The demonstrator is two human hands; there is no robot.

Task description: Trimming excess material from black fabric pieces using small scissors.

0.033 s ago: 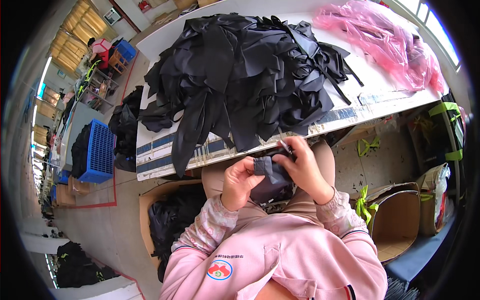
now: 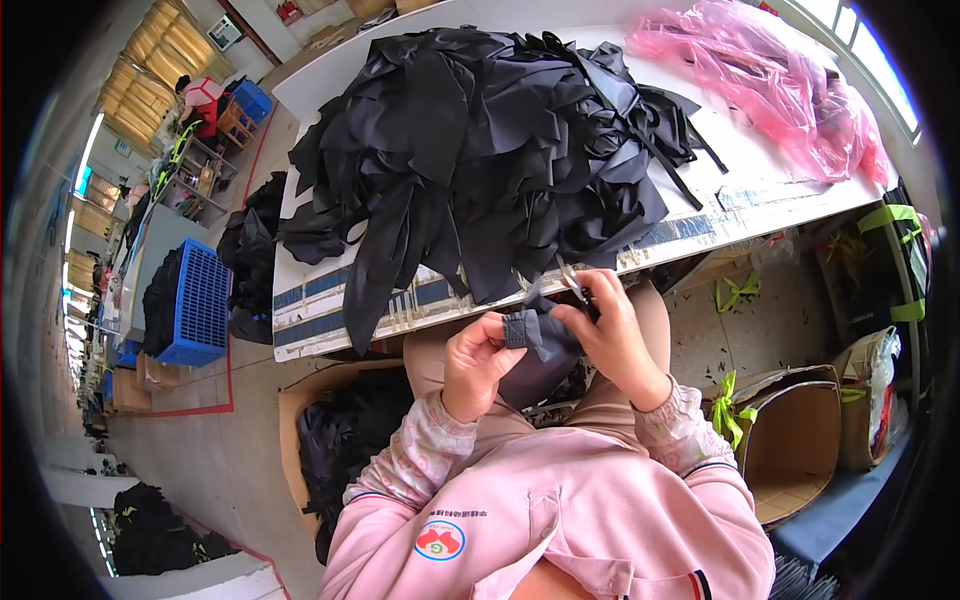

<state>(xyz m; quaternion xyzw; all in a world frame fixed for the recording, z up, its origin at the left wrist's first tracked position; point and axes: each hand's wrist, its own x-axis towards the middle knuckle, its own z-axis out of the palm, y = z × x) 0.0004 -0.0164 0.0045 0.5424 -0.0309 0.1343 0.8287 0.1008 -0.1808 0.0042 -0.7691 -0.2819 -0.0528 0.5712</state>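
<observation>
You are pinching a small dark fabric piece (image 2: pixel 540 335) with your left hand (image 2: pixel 478 362) so your right hand (image 2: pixel 612 335), closed on small snips (image 2: pixel 573 284), is reaching its edge.

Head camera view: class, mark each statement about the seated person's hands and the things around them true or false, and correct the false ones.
1. Both hands grip a small dark fabric piece over the lap. True.
2. The right hand holds a thin metal tool. True.
3. The heap of black fabric pieces lies on the floor. False: it lies on the white worktable.
4. The crumpled plastic bags are blue. False: pink.
5. The left hand rests on the table. False: it holds the fabric piece below the table's edge.
</observation>
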